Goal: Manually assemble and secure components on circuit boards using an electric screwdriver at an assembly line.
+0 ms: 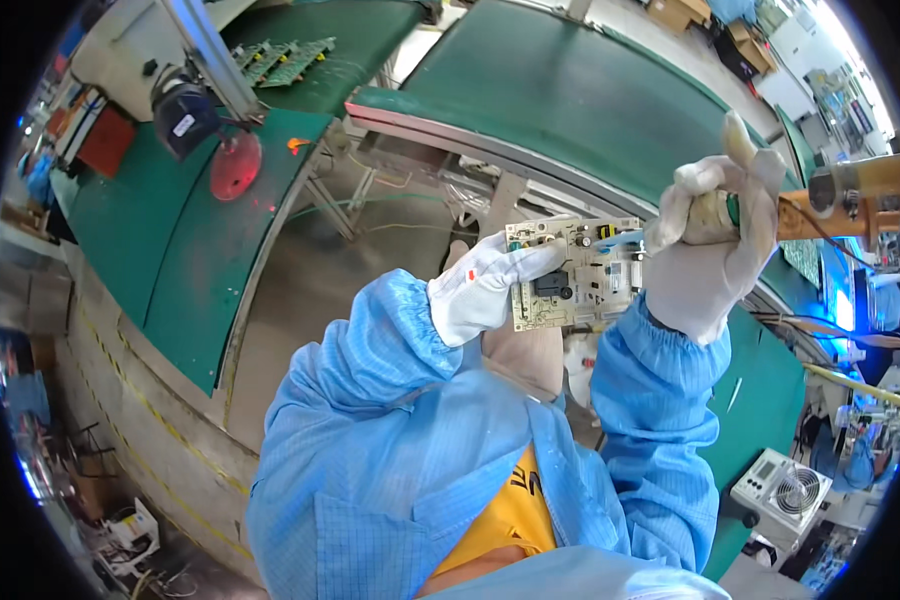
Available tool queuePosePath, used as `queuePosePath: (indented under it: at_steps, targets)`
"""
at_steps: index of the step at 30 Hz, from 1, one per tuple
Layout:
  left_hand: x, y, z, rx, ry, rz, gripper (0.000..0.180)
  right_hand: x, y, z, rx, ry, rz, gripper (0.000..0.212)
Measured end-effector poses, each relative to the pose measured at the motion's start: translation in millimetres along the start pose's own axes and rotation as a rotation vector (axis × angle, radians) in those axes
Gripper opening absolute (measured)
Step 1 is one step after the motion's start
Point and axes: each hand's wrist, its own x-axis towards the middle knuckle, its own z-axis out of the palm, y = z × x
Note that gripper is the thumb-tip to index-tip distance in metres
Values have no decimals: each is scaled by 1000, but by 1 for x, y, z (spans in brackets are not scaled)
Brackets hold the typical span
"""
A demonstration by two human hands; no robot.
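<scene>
Gloved in white, my left hand [478,288] grips the left edge of a pale circuit board [582,300], fingers lying over its upper left part. The board is held up in front of my body, its component side with black, yellow and blue parts facing me. My right hand [715,235], also gloved, is raised at the board's right edge with its fingers curled. A slim light-blue piece [622,239] reaches from near its fingertips over the board. Some green shows between the curled fingers, but what the right hand holds is not clear.
Ahead runs a green conveyor belt [560,75] with a metal edge. A green table [160,230] at the left bears a red round object [235,167]; several circuit boards [285,62] lie beyond. A white device with a fan [782,492] stands at the lower right.
</scene>
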Motion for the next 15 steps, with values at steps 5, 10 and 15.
queuePosePath:
  at_steps: [5,10,15]
  targets:
    - [-4,3,20,134,4,-25,49,-2,2,-13,54,-4,-31,48]
    - [-13,2,34,192,69,1,55,-2,2,-22,38,8,-43,45]
    - [-20,17,47,94,123,-61,53,-4,3,-30,95,-97,-36,51]
